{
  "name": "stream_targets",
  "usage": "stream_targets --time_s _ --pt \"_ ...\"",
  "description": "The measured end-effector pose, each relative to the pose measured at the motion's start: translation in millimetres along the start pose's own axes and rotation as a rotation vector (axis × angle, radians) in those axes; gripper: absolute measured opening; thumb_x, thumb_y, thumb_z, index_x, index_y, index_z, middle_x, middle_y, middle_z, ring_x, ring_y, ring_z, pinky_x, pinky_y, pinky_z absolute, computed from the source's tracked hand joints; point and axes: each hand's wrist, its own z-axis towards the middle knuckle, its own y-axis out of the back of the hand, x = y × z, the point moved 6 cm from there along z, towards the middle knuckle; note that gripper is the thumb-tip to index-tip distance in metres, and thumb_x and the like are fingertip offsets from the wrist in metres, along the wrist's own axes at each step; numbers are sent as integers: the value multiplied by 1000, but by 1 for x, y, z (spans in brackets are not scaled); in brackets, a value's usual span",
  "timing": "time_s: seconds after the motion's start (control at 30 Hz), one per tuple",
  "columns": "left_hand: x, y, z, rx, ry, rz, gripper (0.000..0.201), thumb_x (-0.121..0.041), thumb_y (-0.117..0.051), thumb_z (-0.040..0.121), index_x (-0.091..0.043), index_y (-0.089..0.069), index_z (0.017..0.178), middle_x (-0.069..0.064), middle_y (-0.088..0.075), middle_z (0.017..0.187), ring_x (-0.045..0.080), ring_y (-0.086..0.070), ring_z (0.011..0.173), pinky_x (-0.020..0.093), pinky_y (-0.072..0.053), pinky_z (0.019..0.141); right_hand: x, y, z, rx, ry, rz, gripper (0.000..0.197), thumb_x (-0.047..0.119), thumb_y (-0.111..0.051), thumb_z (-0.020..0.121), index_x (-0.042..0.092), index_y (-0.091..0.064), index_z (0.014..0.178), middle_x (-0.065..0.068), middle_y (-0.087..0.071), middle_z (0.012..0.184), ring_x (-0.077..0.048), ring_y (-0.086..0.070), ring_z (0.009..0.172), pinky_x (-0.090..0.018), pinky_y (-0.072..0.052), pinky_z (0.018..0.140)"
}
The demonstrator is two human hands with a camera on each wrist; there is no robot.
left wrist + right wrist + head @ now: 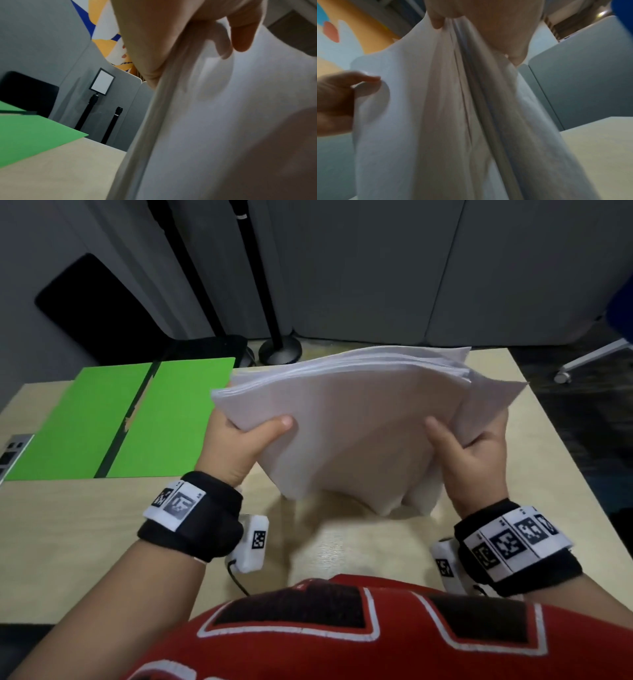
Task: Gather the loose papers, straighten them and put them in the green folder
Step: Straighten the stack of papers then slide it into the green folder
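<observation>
Gripping paper stack [346, 419] at both side edges above wooden desk [85, 529]: left hand [239, 443] and right hand [476, 453], thumbs on near face. Green folder [120, 419] open flat at left.
Left wrist: thumb [243, 33] pressing sheets.
Right wrist: fingers curled round uneven edges [471, 94].

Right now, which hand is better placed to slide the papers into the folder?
Probably left. The left hand grips the papers on the side nearest the folder, which lies open at the left; the right hand holds the far side.
</observation>
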Motion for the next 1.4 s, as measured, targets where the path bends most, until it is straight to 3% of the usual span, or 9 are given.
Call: stream_targets --time_s 0.17,0.33,0.5,0.7,0.87,1.03,1.2,1.33,1.4 --pt "26 -25 -8 138 119 145 33 -24 -80 62 -32 -70 92 -15 -74 91 3 -67 88 26 -54 81 -10 -32 -12 250 -154 -108 49 24 -74 78 7 -58 120 5 -70 104 -6 -67 97 -20 -53 77" --pt "37 -5 2 -116 188 151 8 -23 -72 78 -29 -71 82 -17 -73 82 3 -68 82 30 -52 81 -9 -24 -11 152 -109 -51 36 21 -71 80 12 -60 114 13 -69 97 1 -65 92 -16 -52 75" --pt "50 17 10 -187 276 93 14 -19 -68 78 -21 -70 92 0 -72 104 18 -68 101 40 -51 96 -31 -16 -8 182 -196 -248 11 19 -63 88 23 -56 96 15 -63 83 7 -57 68 -7 -43 58" --pt "98 30 -1 -179 541 296 36 -27 -69 78 -13 -66 111 8 -70 112 20 -65 90 50 -51 93 -88 -7 -20 374 -450 -738 23 29 -45 93 15 -57 80 3 -59 74 -22 -54 73 -25 -37 55" --pt "127 37 -6 -211 651 299 40 -22 -69 77 -13 -63 115 4 -68 113 20 -65 97 33 -49 91 -119 -8 -44 652 -564 -1009 16 24 -48 90 13 -57 82 -2 -58 77 -26 -55 76 -30 -36 57" --pt "168 28 -26 14 787 258 54 5 -75 68 -6 -57 117 12 -66 113 29 -65 101 43 -52 89 -116 -13 -45 572 -470 -1043 30 20 -42 90 12 -34 63 -3 -43 58 -20 -38 54 -30 -25 48" --pt "274 55 -65 18 1010 315 100 -21 -81 27 -14 -54 122 12 -68 116 33 -66 101 54 -54 87 -113 -13 -37 516 -349 -1064 28 24 -42 92 10 -45 68 -5 -53 60 -26 -48 58 -30 -28 46" --pt "273 64 -60 -50 1013 400 99 -23 -79 24 -12 -55 120 10 -69 112 30 -67 99 48 -53 91 -97 -4 -22 332 -244 -1044 22 23 -43 93 11 -51 76 -6 -55 62 -31 -51 60 -33 -35 50" --pt "261 68 -55 -48 1009 471 83 -16 -82 40 -9 -56 118 8 -68 113 28 -65 100 45 -52 94 -85 1 -14 218 -193 -1004 19 23 -43 94 14 -54 82 -4 -54 62 -31 -50 61 -33 -37 52"
